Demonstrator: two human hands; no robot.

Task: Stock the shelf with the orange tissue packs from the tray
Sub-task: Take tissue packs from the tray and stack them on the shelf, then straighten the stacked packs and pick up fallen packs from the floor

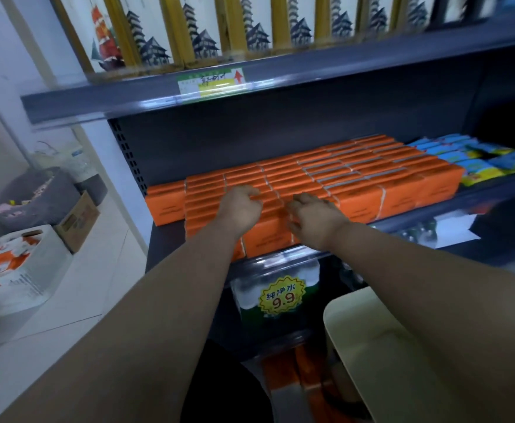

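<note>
body in view: 2 forearms + 2 grips
L grip (241, 209): bare, knuckles + finger backs show, edges soft w/ blur
R grip (314, 219): bare, back of hand + fingers show, also blurred
L forearm (146, 315): bare from wrist to frame edge
R forearm (418, 279): same, bare to frame edge
shape: both arms look wide nr lens, narrow at wrist (wide-angle cam)
worn: dark patch (219, 386) low centre btwn arms, poss. clothing, can't tell

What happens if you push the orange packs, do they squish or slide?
Probably slide: the packs look smooth-wrapped and sit on a flat shelf. Likely a bit squishy, being tissues, yet they hold boxy shapes in neat rows. Standing on thin edges, a loose one might tip over.
</note>
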